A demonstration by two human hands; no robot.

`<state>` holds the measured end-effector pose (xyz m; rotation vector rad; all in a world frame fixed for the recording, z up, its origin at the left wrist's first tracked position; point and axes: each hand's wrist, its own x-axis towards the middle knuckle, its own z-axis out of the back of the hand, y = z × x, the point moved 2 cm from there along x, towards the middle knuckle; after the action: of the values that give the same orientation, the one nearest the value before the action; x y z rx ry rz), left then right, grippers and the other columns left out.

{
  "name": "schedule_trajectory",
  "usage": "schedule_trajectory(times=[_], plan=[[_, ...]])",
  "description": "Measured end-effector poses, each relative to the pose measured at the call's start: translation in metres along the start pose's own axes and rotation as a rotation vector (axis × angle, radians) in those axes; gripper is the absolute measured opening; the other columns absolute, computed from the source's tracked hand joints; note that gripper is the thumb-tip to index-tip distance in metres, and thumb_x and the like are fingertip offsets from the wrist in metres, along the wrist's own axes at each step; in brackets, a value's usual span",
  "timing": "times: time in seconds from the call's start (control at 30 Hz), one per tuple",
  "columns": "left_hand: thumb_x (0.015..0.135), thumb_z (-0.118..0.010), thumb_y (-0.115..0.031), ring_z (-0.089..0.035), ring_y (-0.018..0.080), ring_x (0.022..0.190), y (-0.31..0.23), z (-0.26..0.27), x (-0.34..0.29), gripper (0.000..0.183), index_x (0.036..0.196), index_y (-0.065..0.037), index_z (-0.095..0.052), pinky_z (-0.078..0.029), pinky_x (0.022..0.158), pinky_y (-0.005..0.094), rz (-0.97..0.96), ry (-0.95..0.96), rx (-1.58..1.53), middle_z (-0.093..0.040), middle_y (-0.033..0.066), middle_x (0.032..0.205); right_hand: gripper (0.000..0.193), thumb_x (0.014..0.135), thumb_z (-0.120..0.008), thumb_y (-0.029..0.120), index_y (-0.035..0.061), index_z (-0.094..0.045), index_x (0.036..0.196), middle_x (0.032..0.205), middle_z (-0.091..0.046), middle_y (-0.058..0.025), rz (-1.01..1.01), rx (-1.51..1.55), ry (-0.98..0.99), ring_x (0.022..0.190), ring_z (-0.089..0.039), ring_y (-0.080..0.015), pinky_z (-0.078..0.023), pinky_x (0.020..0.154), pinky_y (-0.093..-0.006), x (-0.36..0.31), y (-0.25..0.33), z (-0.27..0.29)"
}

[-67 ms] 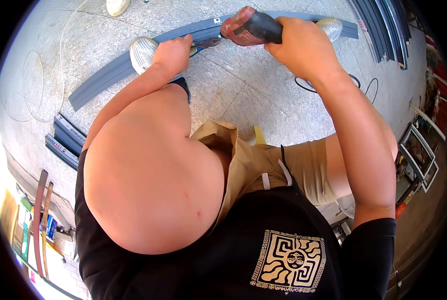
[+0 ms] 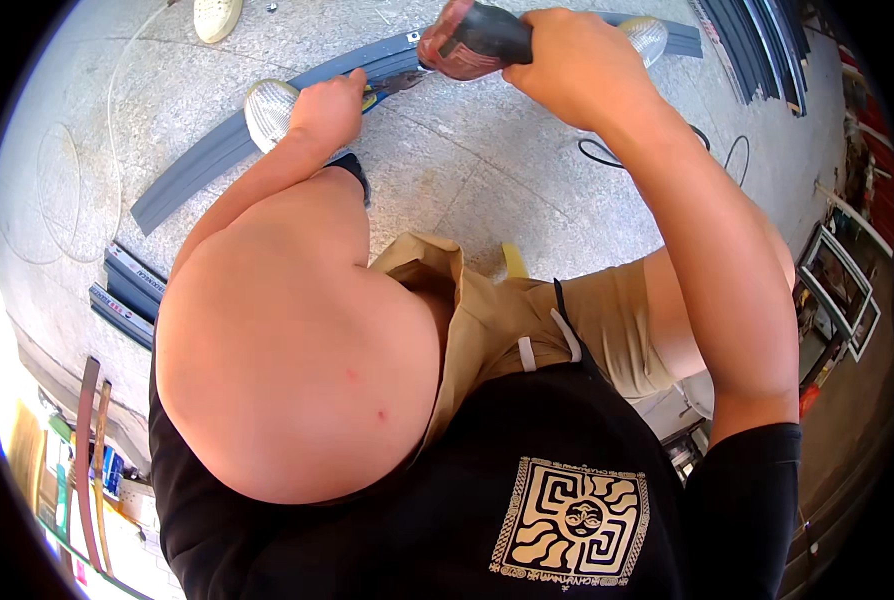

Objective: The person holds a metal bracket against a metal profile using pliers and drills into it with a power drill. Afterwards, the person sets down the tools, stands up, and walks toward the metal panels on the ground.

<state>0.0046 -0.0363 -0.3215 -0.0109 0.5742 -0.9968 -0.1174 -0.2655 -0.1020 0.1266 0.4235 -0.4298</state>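
Note:
My left hand is closed around pliers with yellow and blue on the handles, their dark jaws pointing right. The jaws lie at the near edge of a long grey profile strip on the floor. My right hand grips the black handle end of a red-and-black power tool. The tool hangs over the strip, just right of the plier tips. Its working end is hidden. My silvery shoes rest at the strip, one toward each end.
Grey profiles are stacked at the upper right, and shorter ones lie at the left. A black cord loops behind my right forearm. A pale shoe is at the top left; window-like frames stand at the right.
The whole view has shifted slightly, with the scene sliding left and up. Both hands keep their grips, and the power tool stays over the strip beside the pliers.

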Motion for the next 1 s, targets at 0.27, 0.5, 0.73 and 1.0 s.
schedule_trajectory(times=[0.27, 0.5, 0.73, 1.0], plan=[[0.094, -0.064, -0.006, -0.078, 0.0428, 0.099, -0.001, 0.005, -0.002, 0.022, 0.116, -0.002, -0.06, -0.064, 0.084, 0.0531, 0.028, -0.004, 0.039, -0.078, 0.0234, 0.106, 0.027, 0.086, -0.07, 0.021, -0.0003, -0.079, 0.1, 0.1, -0.079, -0.0274, -0.053, -0.049, 0.068, 0.097, -0.079, -0.042, -0.062, 0.089, -0.0519, -0.008, 0.013, 0.001], [0.095, -0.063, -0.005, -0.078, 0.042, 0.099, 0.003, 0.003, -0.004, 0.023, 0.118, -0.002, -0.061, -0.064, 0.084, 0.0516, 0.03, -0.032, 0.025, -0.078, 0.0238, 0.106, 0.027, 0.087, -0.075, 0.021, 0.003, -0.08, 0.106, 0.099, -0.08, -0.0218, 0.076, 0.025, -0.043, 0.094, -0.079, -0.0414, -0.063, 0.086, -0.0494, -0.014, 0.003, -0.011], [0.092, -0.066, -0.003, -0.078, 0.0412, 0.096, 0.01, -0.006, -0.005, 0.024, 0.115, -0.002, -0.061, -0.064, 0.08, 0.0513, -0.011, -0.1, -0.078, -0.077, 0.0229, 0.103, 0.039, 0.089, -0.076, 0.023, 0.0087, -0.073, 0.125, 0.097, -0.079, -0.0221, 0.034, 0.043, 0.097, 0.092, -0.077, -0.0424, -0.061, 0.087, -0.0526, -0.04, 0.01, -0.01], [0.092, -0.066, -0.004, -0.079, 0.0399, 0.094, 0.015, -0.007, -0.01, 0.025, 0.116, -0.002, -0.065, -0.064, 0.079, 0.0496, -0.029, -0.126, -0.171, -0.078, 0.0215, 0.103, 0.045, 0.088, -0.075, 0.019, 0.0128, -0.072, 0.133, 0.095, -0.079, -0.0241, 0.01, -0.028, 0.077, 0.091, -0.077, -0.0451, -0.061, 0.087, -0.0539, -0.042, 0.022, -0.013]])
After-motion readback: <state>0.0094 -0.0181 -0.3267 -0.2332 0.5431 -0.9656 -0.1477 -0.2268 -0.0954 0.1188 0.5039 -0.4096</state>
